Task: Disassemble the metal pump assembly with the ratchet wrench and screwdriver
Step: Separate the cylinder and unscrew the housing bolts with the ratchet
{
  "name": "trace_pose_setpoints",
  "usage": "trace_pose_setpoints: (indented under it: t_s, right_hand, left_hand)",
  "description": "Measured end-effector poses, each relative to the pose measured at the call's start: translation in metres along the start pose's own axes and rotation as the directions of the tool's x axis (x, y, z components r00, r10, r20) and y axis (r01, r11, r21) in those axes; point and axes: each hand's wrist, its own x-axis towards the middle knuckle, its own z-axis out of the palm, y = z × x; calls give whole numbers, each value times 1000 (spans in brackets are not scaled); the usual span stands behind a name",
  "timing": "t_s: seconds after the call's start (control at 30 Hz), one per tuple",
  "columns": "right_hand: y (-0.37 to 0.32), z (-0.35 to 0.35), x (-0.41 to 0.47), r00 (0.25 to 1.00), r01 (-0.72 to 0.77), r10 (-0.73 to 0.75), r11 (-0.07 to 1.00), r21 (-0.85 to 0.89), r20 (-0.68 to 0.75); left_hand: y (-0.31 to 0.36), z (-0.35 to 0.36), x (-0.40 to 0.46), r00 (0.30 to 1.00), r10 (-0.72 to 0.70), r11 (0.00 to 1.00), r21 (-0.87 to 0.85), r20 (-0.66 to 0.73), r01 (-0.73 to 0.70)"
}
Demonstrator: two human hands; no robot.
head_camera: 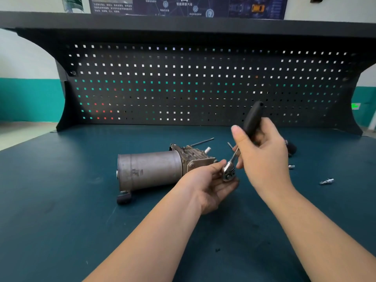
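The metal pump assembly lies on its side on the dark green bench top, a grey cylinder with a ribbed cast housing at its right end. My right hand grips the black handle of the ratchet wrench, which tilts up and to the right. My left hand cups the shiny ratchet head between thumb and fingers, just right of the housing. Whether a socket sits on the head is hidden by my fingers.
A thin dark rod lies behind the pump. A black-handled tool is partly hidden behind my right hand. Two small metal fittings lie at the right. A black perforated back panel closes the bench's far edge.
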Motion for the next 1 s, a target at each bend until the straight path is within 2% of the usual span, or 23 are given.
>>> trace_pose_setpoints:
  t_s: [0.1, 0.17, 0.2, 0.27, 0.3, 0.33, 0.37, 0.4, 0.43, 0.47, 0.5, 0.53, 0.57, 0.63, 0.7, 0.73, 0.8, 0.83, 0.87, 0.9, 0.93, 0.97, 1.0]
  right_hand:
    - [0, 0, -1, 999, -32, 33, 999, 23, -11]
    - [9, -3, 5, 958, -255, 272, 954, 157, -94]
    - [16, -4, 8, 875, -422, 470, 859, 289, -117]
    - [30, -6, 6, 606, -674, 795, 508, 536, 8]
    - [35, -6, 5, 501, -707, 862, 354, 613, 80]
    - [37, -5, 5, 442, -713, 891, 275, 645, 108]
    - [36, -5, 5, 458, -706, 884, 294, 644, 98]
    - [34, -4, 6, 557, -666, 830, 414, 620, 44]
    - [30, -4, 7, 706, -577, 708, 598, 556, -30]
    - [23, -4, 7, 852, -437, 518, 785, 440, -78]
    - [17, -4, 6, 946, -284, 318, 910, 303, -68]
    - [10, -4, 4, 984, -168, 178, 963, 209, -30]
    - [6, -4, 3, 994, -108, 110, 981, 161, -1]
    - [4, -4, 2, 995, -103, 103, 988, 119, 0]
    - [9, -4, 6, 967, -234, 247, 957, 169, -57]
    - [15, -4, 9, 912, -366, 401, 891, 268, -89]
    - [28, -4, 9, 664, -639, 747, 588, 495, -30]
    - [33, -4, 6, 535, -713, 843, 423, 558, 45]
    - [37, -4, 5, 443, -745, 891, 307, 592, 95]
    - [38, -4, 4, 406, -755, 907, 265, 600, 110]
    - [37, -4, 4, 439, -746, 894, 304, 592, 94]
    - [33, -4, 5, 542, -699, 839, 417, 581, 50]
    - [28, -4, 7, 694, -603, 720, 591, 536, -12]
  left_hand:
    - [0, 0, -1, 1000, -14, 1000, -24, -2, 14]
    - [-2, 2, 0, 1000, -6, 999, -34, -15, 6]
    - [-3, 2, 0, 1000, -1, 999, -38, -20, 0]
    - [-5, 3, 2, 1000, 15, 1000, -26, -19, -15]
    - [-5, 4, 3, 1000, 23, 1000, -10, -21, -23]
    - [-7, 4, 4, 999, 30, 1000, 8, -27, -30]
    - [-8, 3, 4, 999, 35, 999, 22, -31, -35]
    - [-8, 3, 4, 999, 37, 999, 30, -30, -36]
    - [-7, 3, 4, 999, 35, 999, 30, -25, -35]
    - [-6, 3, 4, 999, 29, 999, 23, -20, -29]
    - [-5, 2, 3, 1000, 21, 1000, 12, -15, -21]
    - [-3, 2, 2, 1000, 11, 1000, 6, -10, -10]
    - [-3, 1, 1, 1000, 1, 1000, 4, -7, -1]
    - [-2, 0, 0, 1000, -9, 1000, 1, -8, 9]
    - [-3, 1, 1, 1000, -5, 1000, -4, -7, 5]
    - [-4, 2, 2, 1000, -1, 1000, -5, -6, 1]
    - [-5, 2, 4, 1000, 9, 1000, 8, -5, -9]
    - [-6, 2, 5, 1000, 15, 1000, 25, -10, -15]
    - [-6, 3, 6, 1000, 21, 999, 43, -19, -20]
    - [-7, 3, 7, 999, 24, 998, 57, -27, -23]
    - [-7, 3, 7, 999, 22, 998, 62, -29, -20]
    - [-7, 3, 7, 1000, 16, 998, 58, -24, -15]
    - [-7, 3, 6, 1000, 8, 999, 48, -17, -8]
